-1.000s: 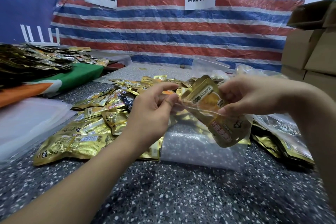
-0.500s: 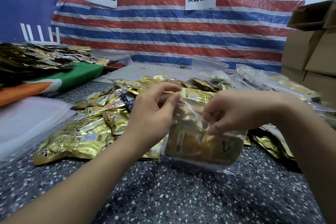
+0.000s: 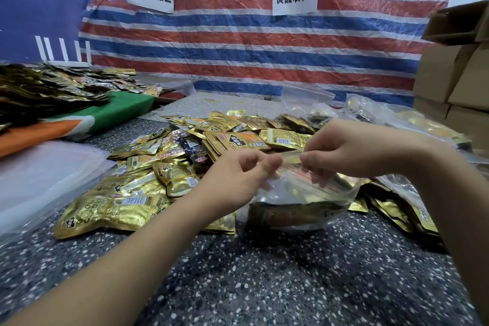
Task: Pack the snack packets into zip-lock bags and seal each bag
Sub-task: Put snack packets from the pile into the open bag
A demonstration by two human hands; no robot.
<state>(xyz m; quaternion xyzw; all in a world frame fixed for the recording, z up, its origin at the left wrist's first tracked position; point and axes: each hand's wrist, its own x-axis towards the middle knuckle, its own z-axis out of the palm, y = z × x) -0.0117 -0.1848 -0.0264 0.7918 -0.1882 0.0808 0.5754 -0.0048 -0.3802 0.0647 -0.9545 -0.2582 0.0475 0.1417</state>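
A clear zip-lock bag with gold snack packets inside rests on the speckled table at the centre. My left hand pinches the left end of its top strip. My right hand pinches the strip just to the right, fingertips almost touching the left hand's. A red line runs along the bag's mouth below my right fingers. A heap of loose gold snack packets lies behind and left of the bag.
Filled clear bags are piled at the back right, beside stacked cardboard boxes. A stack of empty clear bags lies at the left. Dark packets cover a green cloth at the far left. A striped tarp hangs behind.
The gold packet held up at the bag's mouth has gone down inside the bag. The bag has dropped onto the table, and both hands have moved up to pinch its top strip.
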